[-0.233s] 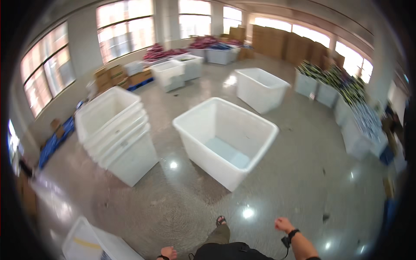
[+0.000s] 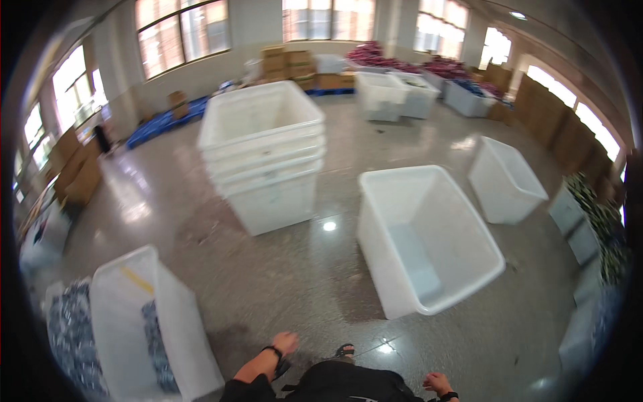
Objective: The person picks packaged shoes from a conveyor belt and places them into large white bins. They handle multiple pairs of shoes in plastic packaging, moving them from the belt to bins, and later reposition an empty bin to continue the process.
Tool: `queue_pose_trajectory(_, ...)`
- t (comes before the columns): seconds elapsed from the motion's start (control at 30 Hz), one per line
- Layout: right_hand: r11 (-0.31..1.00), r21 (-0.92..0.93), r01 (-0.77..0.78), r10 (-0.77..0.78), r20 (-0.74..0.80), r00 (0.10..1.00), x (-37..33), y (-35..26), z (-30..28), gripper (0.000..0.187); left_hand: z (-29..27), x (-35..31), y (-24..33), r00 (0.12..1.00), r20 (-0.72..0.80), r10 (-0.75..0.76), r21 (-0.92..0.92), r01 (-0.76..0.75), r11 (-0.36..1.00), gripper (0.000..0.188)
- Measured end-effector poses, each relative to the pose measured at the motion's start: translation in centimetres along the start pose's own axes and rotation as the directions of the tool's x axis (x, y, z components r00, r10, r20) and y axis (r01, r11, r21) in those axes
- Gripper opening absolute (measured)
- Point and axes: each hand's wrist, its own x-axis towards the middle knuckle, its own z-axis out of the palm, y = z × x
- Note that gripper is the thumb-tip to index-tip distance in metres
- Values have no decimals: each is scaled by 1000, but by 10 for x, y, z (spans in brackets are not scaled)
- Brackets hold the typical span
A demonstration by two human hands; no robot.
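1. Near-left white bin [image 2: 124, 321], a deep plastic tub with a rounded rim, stands left of the left hand [image 2: 286, 342], the two apart. Grey-blue bundles [image 2: 159, 348] lie inside; more are heaped just to its left.
2. A yellow strip [image 2: 137, 279] crosses its inner wall; whether it bears lettering cannot be told. A pale marking [image 2: 362, 399] on the person's black clothing [image 2: 348, 382] runs off the lower edge.
3. The left hand, blurred, has its fingers loosely bent; the right hand [image 2: 438, 382], low in view, looks partly curled. How far either is closed cannot be told.
4. An open white bin [image 2: 449, 234], milky-walled and thick-rimmed, its base pale blue-grey, stands ahead of the right hand and apart from it.
5. Farther left rises a stack of nested white bins [image 2: 274, 201]; its side markings are too faint to read. To the right sit a single white bin [image 2: 506, 194] and a row of bins topped with green bundles [image 2: 609, 231].
6. At the far side, cardboard boxes [image 2: 298, 63] and red bundles [image 2: 368, 55] line the wall under bright windows [image 2: 328, 20].
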Motion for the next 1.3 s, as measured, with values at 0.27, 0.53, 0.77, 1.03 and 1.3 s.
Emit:
queue_pose_trajectory(0.27,895,-442,-56,188,261,947,286,-151,-118,49,104,-59,116,950,-206,237,-254,-285,924,31)
queue_pose_trajectory(0.53,898,-429,-99,270,361,893,469,-297,-74,55,256,-182,-37,620,-765,-171,-479,-370,796,25)
queue_pose_trajectory(0.77,932,-314,-178,299,393,870,474,-321,-42,54,475,-310,-173,451,-498,-740,-842,-47,537,26)
queue_pose_trajectory(1.03,965,-207,-162,232,377,897,472,-332,-103,54,571,-333,-271,516,-215,-829,-950,88,301,28)
queue_pose_trajectory(1.3,965,-261,20,122,514,849,469,-305,-156,41,521,-308,-320,587,-603,-541,-743,-167,648,26)
